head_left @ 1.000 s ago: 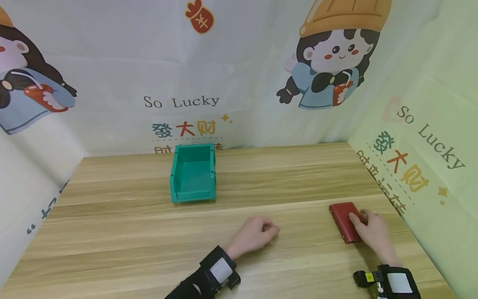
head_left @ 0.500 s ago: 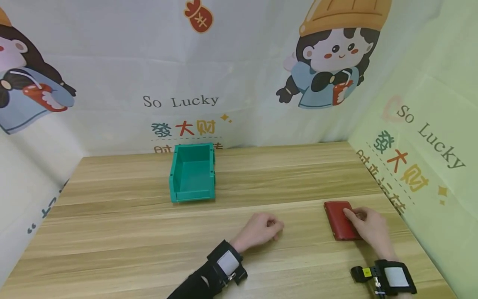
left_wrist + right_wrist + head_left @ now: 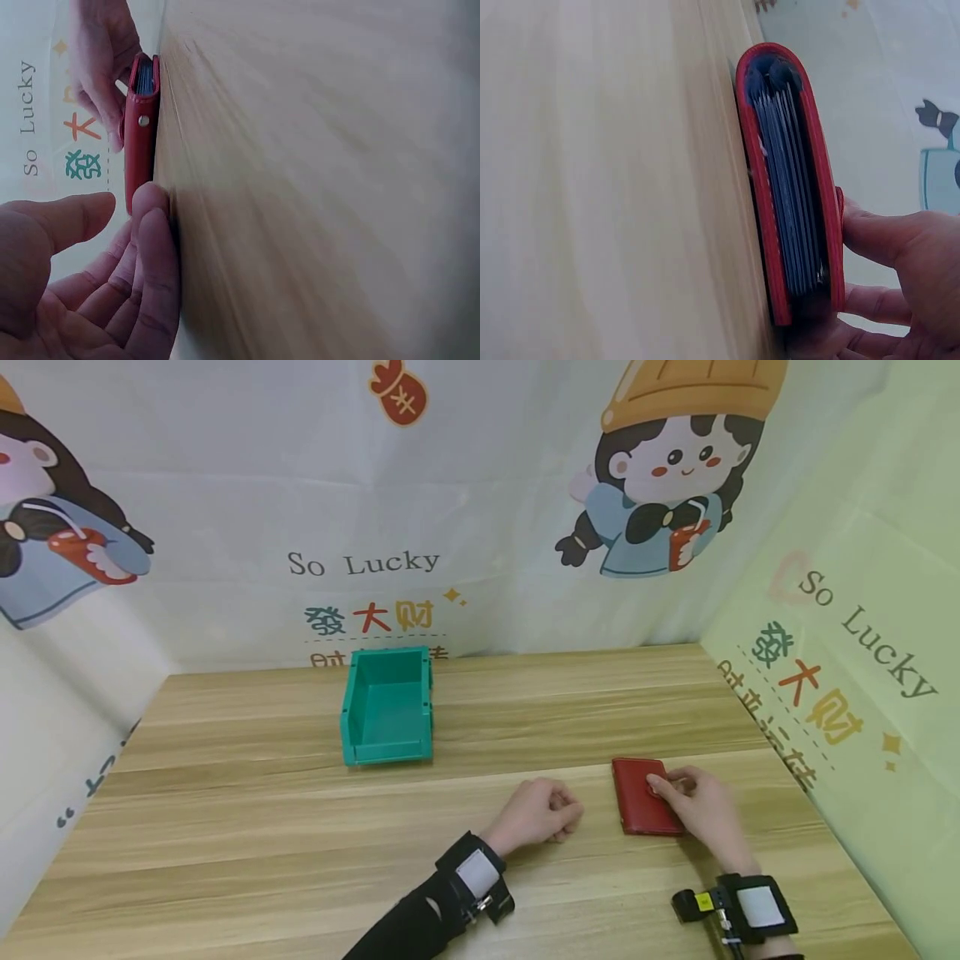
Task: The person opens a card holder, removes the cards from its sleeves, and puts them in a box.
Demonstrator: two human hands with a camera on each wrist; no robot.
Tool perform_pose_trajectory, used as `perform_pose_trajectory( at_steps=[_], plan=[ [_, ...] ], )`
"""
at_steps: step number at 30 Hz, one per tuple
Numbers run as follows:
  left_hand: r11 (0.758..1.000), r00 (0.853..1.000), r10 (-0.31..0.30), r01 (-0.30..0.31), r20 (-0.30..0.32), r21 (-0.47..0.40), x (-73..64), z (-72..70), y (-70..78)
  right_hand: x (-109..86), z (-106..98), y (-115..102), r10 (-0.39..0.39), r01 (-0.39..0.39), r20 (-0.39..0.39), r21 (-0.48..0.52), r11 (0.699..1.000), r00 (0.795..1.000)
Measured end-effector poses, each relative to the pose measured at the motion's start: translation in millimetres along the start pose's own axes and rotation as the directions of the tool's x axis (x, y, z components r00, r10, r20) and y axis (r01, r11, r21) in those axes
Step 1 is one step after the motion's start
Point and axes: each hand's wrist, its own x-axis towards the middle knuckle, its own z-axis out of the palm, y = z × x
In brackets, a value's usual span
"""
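I find the red card holder (image 3: 639,803) on the near right part of the wooden table (image 3: 225,793), between the two hands. The right hand (image 3: 711,814) pinches its right side, thumb on the top cover, fingers at the edge; I cannot tell whether the underside lies fully on the wood. The left hand (image 3: 534,815) holds nothing: its fingers curve loosely, with a gap between thumb and fingertips, just left of the holder. Thin sleeves (image 3: 786,195) show in the holder's open end. I record a teal bin (image 3: 390,752) on the far side, left of centre, well apart from both hands.
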Motion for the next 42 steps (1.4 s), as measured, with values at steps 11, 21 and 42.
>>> perform_pose_trajectory(
  at_steps=[11,21,42],
  plan=[
    [0.996,0.998,-0.054,0.053,-0.013,-0.067,8.4,4.1,-2.6,2.1,24.9,-27.6,-0.011,0.006,0.045,0.127,0.992,0.999],
    [0.988,0.994,-0.092,0.084,-0.052,-0.131,8.8,3.4,-4.6,3.7,39.9,-43.0,-0.061,0.056,0.027,0.133,0.989,0.998],
    [0.986,0.989,-0.145,0.143,-0.02,-0.08,-17.4,-42.4,-21.3,2.5,75.6,-85.0,-0.193,0.183,0.055,0.14,0.973,0.98]
  ],
)
